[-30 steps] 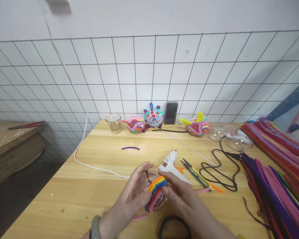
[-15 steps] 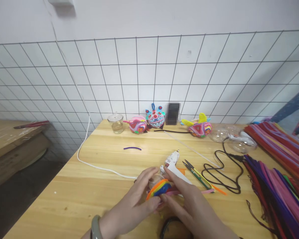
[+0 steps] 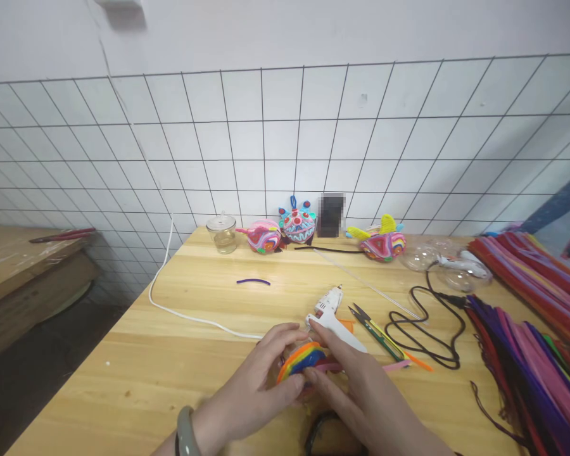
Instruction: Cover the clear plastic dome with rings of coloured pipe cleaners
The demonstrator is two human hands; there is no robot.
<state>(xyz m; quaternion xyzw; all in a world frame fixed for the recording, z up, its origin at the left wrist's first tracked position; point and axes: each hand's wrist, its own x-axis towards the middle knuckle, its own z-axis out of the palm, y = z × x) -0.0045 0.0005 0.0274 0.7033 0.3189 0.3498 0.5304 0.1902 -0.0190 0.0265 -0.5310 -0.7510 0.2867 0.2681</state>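
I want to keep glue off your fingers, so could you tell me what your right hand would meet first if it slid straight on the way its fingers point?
Probably the white glue gun: the right hand points straight at it.

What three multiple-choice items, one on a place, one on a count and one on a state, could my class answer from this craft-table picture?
1. Where does the glue gun lie?
A. On the floor
B. On the table, just beyond the hands
C. On the wire grid

2. How many finished colourful figures stand by the wall?
A. Three
B. One
C. Six

3. What are the two hands doing?
A. Resting flat, apart
B. Holding scissors
C. Together gripping a rainbow-wrapped ball

Answers: 1 B, it lies behind the fingers; 2 A, figures at; 3 C, left hand and right hand close around it.
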